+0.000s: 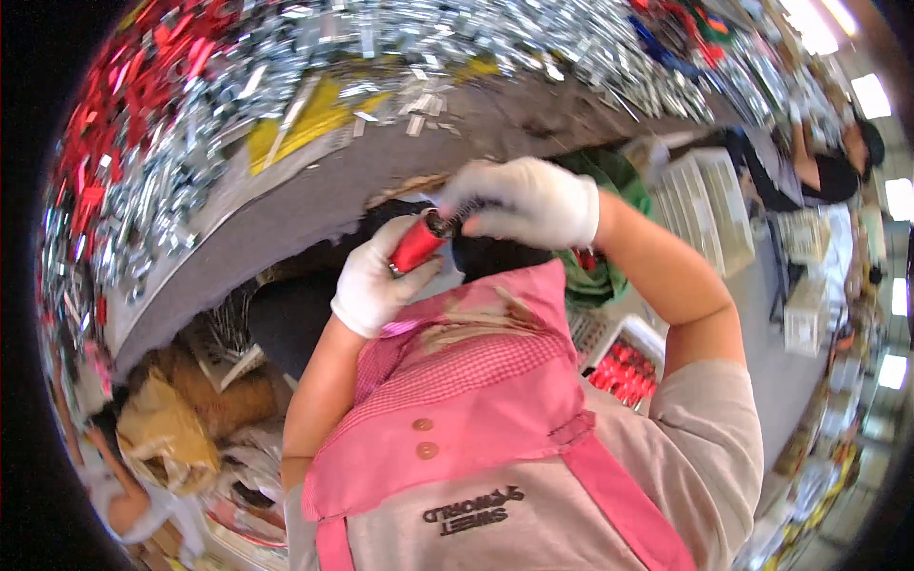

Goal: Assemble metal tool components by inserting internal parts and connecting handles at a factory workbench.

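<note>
In front of my chest, my white-gloved left hand point(367, 290) is closed round a short red cylinder point(416, 247) that looks like a metal tube. It tilts with its dark open end up and to the right. Close to that end is my right hand point(538, 202), also gloved in white and partly smeared by motion. Its fingers are bent together around a small dark spring-like piece point(476, 206), which appears to meet the tube's mouth; the exact contact is too blurred to tell.
Beyond my hands, a grey-covered worktable point(286, 205) bears a large heap of silver and red metal parts point(381, 48). By my right elbow sits a white crate of red parts point(624, 366). Stacked clear bins point(700, 209) and another person point(809, 171) are farther right; a yellow bag point(167, 428) lies left.
</note>
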Demonstrator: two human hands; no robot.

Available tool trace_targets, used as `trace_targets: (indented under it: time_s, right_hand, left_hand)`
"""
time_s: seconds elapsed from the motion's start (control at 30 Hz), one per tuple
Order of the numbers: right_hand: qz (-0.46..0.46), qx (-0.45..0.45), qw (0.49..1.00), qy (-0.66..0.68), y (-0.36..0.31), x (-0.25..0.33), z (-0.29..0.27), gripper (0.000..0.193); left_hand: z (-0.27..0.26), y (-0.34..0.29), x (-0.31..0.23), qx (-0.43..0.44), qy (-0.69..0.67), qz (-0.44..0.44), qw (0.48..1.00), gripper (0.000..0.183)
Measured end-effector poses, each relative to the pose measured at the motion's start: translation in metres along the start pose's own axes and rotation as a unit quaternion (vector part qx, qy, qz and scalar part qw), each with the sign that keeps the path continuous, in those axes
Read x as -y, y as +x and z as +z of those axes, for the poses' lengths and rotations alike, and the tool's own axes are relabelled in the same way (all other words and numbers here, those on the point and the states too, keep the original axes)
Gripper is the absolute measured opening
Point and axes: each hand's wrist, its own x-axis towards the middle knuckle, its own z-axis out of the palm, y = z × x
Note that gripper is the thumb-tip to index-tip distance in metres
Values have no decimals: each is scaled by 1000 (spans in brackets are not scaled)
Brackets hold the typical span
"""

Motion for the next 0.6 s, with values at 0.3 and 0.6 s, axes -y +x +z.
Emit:
trace_targets:
  time_s: [0.3, 0.6]
  right_hand:
    - [656, 276, 674, -199, -321, -233, 106, 37]
    - [542, 254, 725, -341, -413, -210, 144, 35]
  left_hand:
    - [33, 5, 17, -43, 34, -95, 994, 30]
    - [48, 5, 20, -26, 73, -125, 989, 27]
